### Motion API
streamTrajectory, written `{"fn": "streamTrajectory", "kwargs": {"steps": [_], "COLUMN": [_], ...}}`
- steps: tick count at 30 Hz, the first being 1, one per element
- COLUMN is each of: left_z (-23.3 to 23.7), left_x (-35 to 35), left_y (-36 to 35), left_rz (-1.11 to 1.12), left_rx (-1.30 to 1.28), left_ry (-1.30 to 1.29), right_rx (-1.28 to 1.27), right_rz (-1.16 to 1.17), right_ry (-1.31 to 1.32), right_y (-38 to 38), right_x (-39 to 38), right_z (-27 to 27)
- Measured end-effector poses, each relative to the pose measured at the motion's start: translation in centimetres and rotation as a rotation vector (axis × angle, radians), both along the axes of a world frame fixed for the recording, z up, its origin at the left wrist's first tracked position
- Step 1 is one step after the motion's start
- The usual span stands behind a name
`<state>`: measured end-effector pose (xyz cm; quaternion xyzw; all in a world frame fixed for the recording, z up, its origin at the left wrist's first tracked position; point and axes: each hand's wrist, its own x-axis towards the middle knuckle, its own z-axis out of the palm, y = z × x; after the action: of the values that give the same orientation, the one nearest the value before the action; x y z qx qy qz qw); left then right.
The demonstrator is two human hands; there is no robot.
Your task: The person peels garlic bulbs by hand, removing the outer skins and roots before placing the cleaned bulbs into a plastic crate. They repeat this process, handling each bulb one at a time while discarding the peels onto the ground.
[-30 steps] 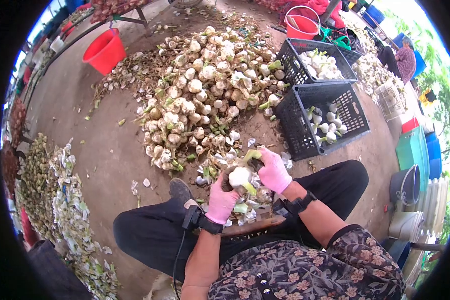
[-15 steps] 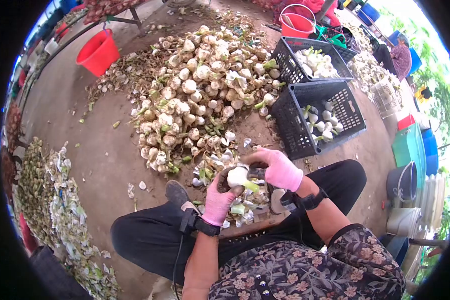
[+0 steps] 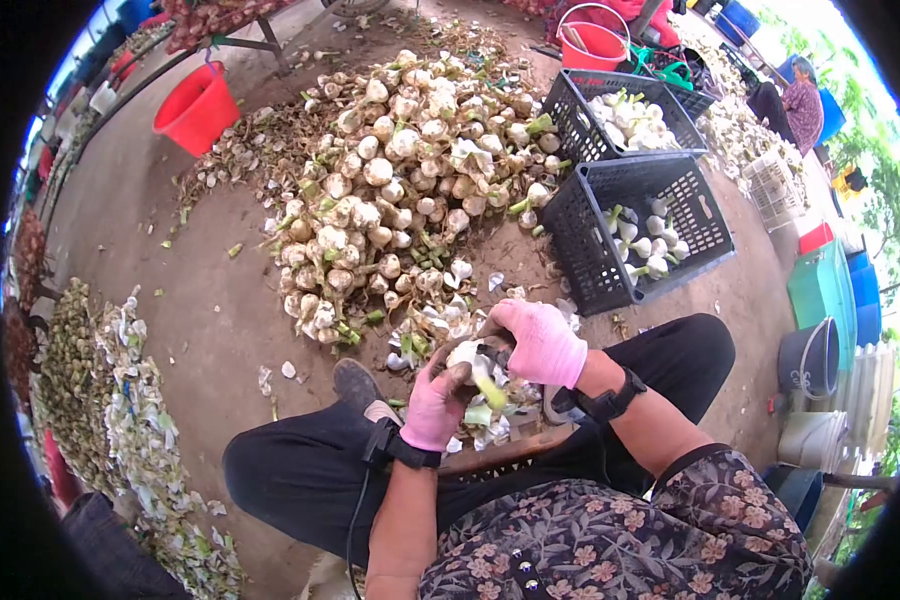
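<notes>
My left hand [image 3: 438,402], in a pink glove with dirty fingertips, is wrapped round a white garlic bulb [image 3: 464,354] whose green stem points down to the right. My right hand [image 3: 538,342], also gloved in pink, is closed at the bulb's right side; what it grips is too dark and small to make out. Both hands are low over loose peelings, between my bent knees. Beyond them lies a large heap of unpeeled garlic [image 3: 380,190].
Two black crates, the nearer [image 3: 588,255] and the farther [image 3: 570,118], hold cleaned bulbs at the right. A red bucket [image 3: 196,110] stands back left. Peelings [image 3: 145,420] line the left side. Another person [image 3: 802,110] sits far right, near buckets.
My right hand has shifted slightly left and down against the bulb. The bulb has turned in my left hand, its stem now pointing more downward.
</notes>
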<state>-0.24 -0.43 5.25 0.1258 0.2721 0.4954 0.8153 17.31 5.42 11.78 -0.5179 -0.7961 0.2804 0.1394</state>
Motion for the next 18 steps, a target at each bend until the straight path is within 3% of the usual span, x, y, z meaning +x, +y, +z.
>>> {"fn": "streamTrajectory", "kwargs": {"steps": [4, 8, 10, 12, 16, 18], "left_z": [0.7, 0.9, 0.8, 0.3, 0.2, 0.1], "left_x": [0.3, -0.2, -0.3, -0.1, 0.2, 0.6], "left_y": [-0.1, 0.4, 0.0, 0.1, 0.5, 0.6], "left_rz": [-0.118, -0.091, -0.009, 0.000, 0.002, 0.024], "left_rx": [-0.018, 0.109, 0.025, 0.011, 0.094, 0.142], "left_ry": [0.029, -0.219, -0.176, -0.065, 0.021, 0.211], "right_rx": [-0.061, -0.163, -0.159, -0.165, -0.338, -0.333], "right_rz": [-0.109, -0.063, -0.034, -0.119, -0.100, -0.071], "right_ry": [-0.103, -0.339, -0.279, 0.132, 0.484, 0.438], "right_y": [1.2, 0.8, 0.5, 0.8, 0.9, 0.4], "right_x": [0.5, 2.5, 2.4, 2.5, 1.5, 0.8], "right_z": [-1.8, -7.4, -7.0, -5.5, 0.4, 2.2]}}
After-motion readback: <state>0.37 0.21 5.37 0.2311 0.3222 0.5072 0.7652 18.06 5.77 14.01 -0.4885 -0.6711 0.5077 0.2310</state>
